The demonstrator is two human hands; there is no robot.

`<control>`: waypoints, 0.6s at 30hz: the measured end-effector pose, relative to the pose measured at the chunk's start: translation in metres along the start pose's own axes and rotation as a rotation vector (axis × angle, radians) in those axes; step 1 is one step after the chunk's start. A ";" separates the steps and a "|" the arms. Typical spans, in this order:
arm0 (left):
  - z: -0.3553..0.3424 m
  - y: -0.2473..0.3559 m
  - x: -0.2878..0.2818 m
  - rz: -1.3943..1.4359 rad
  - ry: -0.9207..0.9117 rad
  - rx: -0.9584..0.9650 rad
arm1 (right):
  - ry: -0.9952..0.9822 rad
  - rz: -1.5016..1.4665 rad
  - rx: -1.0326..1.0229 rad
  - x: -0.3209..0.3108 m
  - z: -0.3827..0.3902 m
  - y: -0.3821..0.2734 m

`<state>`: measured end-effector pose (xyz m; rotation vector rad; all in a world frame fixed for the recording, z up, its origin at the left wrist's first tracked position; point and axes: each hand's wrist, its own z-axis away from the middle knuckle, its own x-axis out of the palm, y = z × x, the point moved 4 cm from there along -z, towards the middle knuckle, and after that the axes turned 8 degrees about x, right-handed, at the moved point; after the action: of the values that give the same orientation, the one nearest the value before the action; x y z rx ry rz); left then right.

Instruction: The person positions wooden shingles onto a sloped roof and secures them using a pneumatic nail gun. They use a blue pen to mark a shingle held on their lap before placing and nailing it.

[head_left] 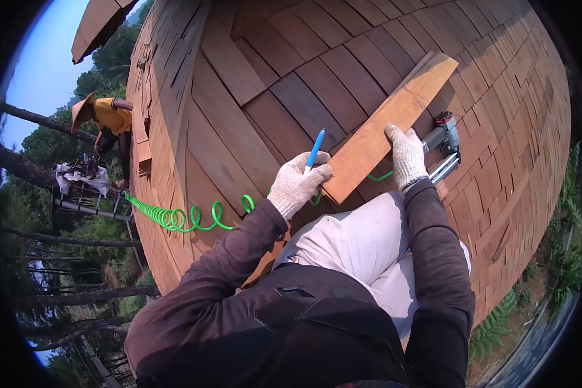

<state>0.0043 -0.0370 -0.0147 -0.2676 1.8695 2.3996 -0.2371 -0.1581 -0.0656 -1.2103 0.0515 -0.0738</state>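
Note:
My left hand point(297, 183), in a white knit glove, is closed around a blue pen point(315, 149) that points up, right at the lower end of a light wooden plank point(388, 126). The plank lies slanted on the reddish shingled roof point(291, 77). My right hand point(407, 155), also gloved, presses flat on the plank's middle. Just right of that hand a grey nail gun point(445, 143) rests on the shingles.
A coiled green air hose point(174, 218) runs from the roof's left edge toward my knees. Another person in a yellow shirt and conical hat point(107, 116) works at the roof's left edge by a scaffold point(87, 187). Trees and ground lie far below.

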 end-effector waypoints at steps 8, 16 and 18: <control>-0.038 0.006 -0.058 -0.257 0.008 0.207 | -0.172 0.094 0.325 0.016 0.007 -0.005; -0.054 -0.004 -0.046 -0.678 -0.067 0.217 | -0.210 -0.352 0.307 0.020 -0.009 0.019; -0.048 0.001 -0.046 -0.641 -0.028 0.232 | -0.178 -0.338 0.281 0.015 -0.007 0.018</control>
<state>0.0536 -0.0818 -0.0165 -0.6858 1.6867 1.7399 -0.2220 -0.1595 -0.0854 -0.9306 -0.3108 -0.2597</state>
